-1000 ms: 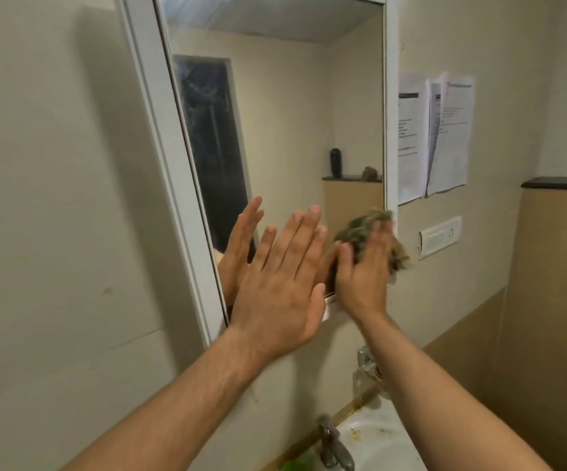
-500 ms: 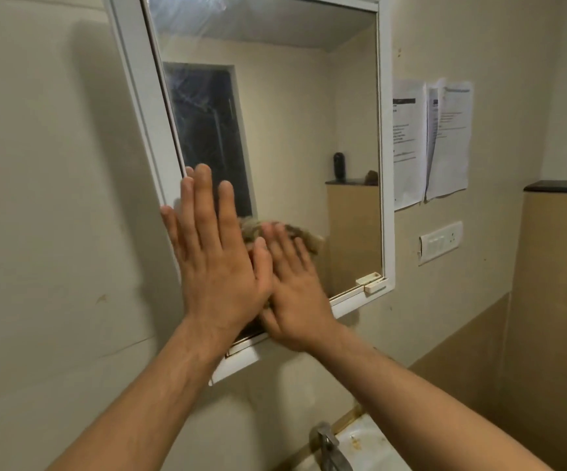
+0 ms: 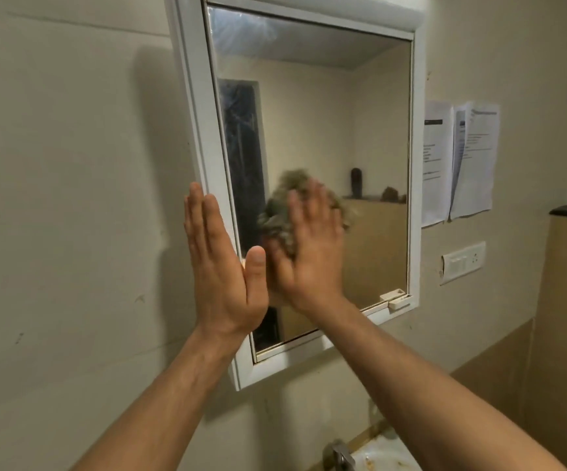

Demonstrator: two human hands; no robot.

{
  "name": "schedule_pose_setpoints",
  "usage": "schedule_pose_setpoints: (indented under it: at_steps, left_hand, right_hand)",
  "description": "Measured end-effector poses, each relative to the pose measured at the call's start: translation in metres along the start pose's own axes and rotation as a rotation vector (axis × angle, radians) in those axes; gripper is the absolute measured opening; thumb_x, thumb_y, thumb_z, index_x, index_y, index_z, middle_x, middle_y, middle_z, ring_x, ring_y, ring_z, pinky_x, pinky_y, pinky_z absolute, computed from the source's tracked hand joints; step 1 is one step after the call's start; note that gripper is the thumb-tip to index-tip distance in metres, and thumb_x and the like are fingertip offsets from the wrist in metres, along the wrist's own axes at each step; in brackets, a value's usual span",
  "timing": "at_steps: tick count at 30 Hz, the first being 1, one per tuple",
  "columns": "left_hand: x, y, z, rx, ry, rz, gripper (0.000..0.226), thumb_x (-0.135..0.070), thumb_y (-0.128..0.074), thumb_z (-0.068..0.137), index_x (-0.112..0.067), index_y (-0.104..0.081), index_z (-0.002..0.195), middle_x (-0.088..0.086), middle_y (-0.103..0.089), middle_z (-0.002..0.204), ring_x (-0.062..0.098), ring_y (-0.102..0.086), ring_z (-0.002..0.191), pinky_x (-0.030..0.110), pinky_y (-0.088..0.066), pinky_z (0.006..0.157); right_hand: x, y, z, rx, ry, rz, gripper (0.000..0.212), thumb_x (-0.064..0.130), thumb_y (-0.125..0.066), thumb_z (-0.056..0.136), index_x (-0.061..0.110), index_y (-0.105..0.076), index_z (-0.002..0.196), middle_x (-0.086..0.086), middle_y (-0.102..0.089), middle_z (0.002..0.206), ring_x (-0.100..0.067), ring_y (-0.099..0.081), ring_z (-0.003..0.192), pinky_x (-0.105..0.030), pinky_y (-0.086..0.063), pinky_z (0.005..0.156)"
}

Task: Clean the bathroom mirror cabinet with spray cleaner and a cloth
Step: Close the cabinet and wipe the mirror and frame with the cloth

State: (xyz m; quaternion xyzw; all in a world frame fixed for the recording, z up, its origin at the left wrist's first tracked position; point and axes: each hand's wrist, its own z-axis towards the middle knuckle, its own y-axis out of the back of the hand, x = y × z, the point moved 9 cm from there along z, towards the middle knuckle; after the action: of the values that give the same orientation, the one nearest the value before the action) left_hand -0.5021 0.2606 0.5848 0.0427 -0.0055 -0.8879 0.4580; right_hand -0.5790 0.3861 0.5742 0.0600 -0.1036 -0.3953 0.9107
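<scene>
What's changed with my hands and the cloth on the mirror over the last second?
The right hand swept the cloth from the mirror's right edge to lower left, then back up toward the middle. The left hand shifted left onto the cabinet's white frame, flat. The cloth stayed pressed under the right hand; the papers and switch plate did not move.
</scene>
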Motion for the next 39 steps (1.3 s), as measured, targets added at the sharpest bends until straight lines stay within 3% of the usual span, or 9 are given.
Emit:
schedule_pose_setpoints:
  at_steps: [4, 6, 9, 11, 17, 19, 31, 35, 39]
  left_hand:
    - [0.004, 0.004, 0.001, -0.009, -0.005, -0.093, 0.077, -0.043, -0.032, 0.106, 0.012, -0.019, 0.157, 0.026, -0.013, 0.17, 0.038, -0.011, 0.16, 0.058, -0.015, 0.127]
    - [0.005, 0.003, 0.002, 0.014, -0.017, -0.084, 0.076, -0.042, -0.033, 0.105, 0.011, -0.018, 0.158, 0.025, -0.012, 0.17, 0.036, -0.01, 0.16, 0.055, -0.014, 0.128]
    - [0.004, 0.0, 0.004, 0.022, 0.012, -0.102, 0.077, -0.044, -0.033, 0.106, 0.008, -0.016, 0.16, 0.024, -0.008, 0.171, 0.033, -0.008, 0.161, 0.05, -0.013, 0.13]
    - [0.003, -0.001, 0.004, 0.013, 0.027, -0.152, 0.078, -0.047, -0.03, 0.107, 0.009, -0.017, 0.159, 0.024, -0.008, 0.171, 0.032, -0.009, 0.161, 0.045, -0.013, 0.13]
    - [0.008, 0.005, -0.003, -0.044, 0.003, -0.289, 0.079, -0.049, -0.03, 0.107, 0.009, -0.017, 0.159, 0.021, -0.015, 0.171, 0.037, -0.016, 0.159, 0.049, -0.018, 0.128]
    - [0.009, 0.006, -0.009, -0.057, 0.056, -0.33, 0.081, -0.051, -0.03, 0.107, 0.009, -0.017, 0.159, 0.02, -0.017, 0.171, 0.036, -0.017, 0.159, 0.051, -0.019, 0.128]
    - [0.009, 0.0, -0.077, 0.133, 0.293, -0.233, 0.079, -0.031, -0.051, 0.099, -0.02, -0.011, 0.166, -0.005, -0.002, 0.175, 0.017, -0.007, 0.161, 0.023, -0.011, 0.128]
    - [0.008, 0.01, -0.104, 0.2, 0.389, -0.218, 0.075, -0.036, -0.047, 0.101, -0.025, -0.013, 0.166, -0.012, -0.006, 0.174, 0.01, -0.01, 0.16, 0.02, -0.013, 0.127]
    - [0.039, 0.03, -0.156, 0.212, 0.631, -0.217, 0.055, -0.048, -0.043, 0.101, -0.027, -0.046, 0.152, -0.015, -0.041, 0.159, 0.003, -0.036, 0.147, 0.023, -0.03, 0.117]
  right_hand:
    - [0.052, -0.007, -0.017, 0.163, 0.623, 0.017, 0.066, 0.04, -0.04, 0.103, 0.015, -0.028, 0.163, -0.01, -0.015, 0.173, -0.029, -0.015, 0.16, -0.05, -0.018, 0.126]
    - [0.009, 0.009, 0.017, 0.089, 0.348, -0.006, 0.07, 0.045, -0.044, 0.101, 0.017, -0.028, 0.163, -0.009, -0.018, 0.172, -0.028, -0.015, 0.16, -0.053, -0.021, 0.126]
    - [-0.083, 0.038, 0.058, -0.161, -0.611, 0.096, 0.071, 0.053, -0.033, 0.105, 0.022, -0.013, 0.166, -0.003, -0.005, 0.174, -0.023, -0.006, 0.161, -0.052, -0.009, 0.129]
    - [-0.082, 0.036, 0.067, -0.182, -0.859, 0.091, 0.073, 0.055, -0.027, 0.106, 0.019, -0.008, 0.166, -0.005, 0.0, 0.175, -0.024, 0.0, 0.161, -0.05, -0.003, 0.13]
    - [0.055, 0.006, 0.062, -0.004, 0.158, -0.004, 0.072, 0.049, -0.043, 0.102, 0.019, -0.022, 0.164, -0.007, -0.01, 0.174, -0.023, -0.006, 0.161, -0.043, -0.006, 0.129]
    - [0.06, -0.004, 0.031, 0.057, 0.253, 0.005, 0.073, 0.048, -0.043, 0.102, 0.018, -0.019, 0.165, -0.007, -0.007, 0.174, -0.023, -0.005, 0.161, -0.043, -0.006, 0.129]
    - [0.058, -0.023, -0.182, 0.251, -0.191, 0.359, 0.075, 0.014, -0.054, 0.1, 0.02, -0.018, 0.165, 0.004, -0.016, 0.173, -0.022, -0.013, 0.16, -0.056, -0.023, 0.125]
    - [0.066, -0.005, -0.192, 0.221, -0.335, 0.495, 0.068, 0.008, -0.049, 0.103, 0.025, -0.024, 0.164, 0.01, -0.02, 0.172, -0.014, -0.015, 0.16, -0.037, -0.019, 0.129]
    - [0.053, 0.01, -0.246, 0.091, -0.805, 0.608, 0.062, 0.021, -0.051, 0.106, 0.061, -0.033, 0.15, 0.03, -0.03, 0.163, 0.01, -0.027, 0.148, -0.015, -0.029, 0.117]
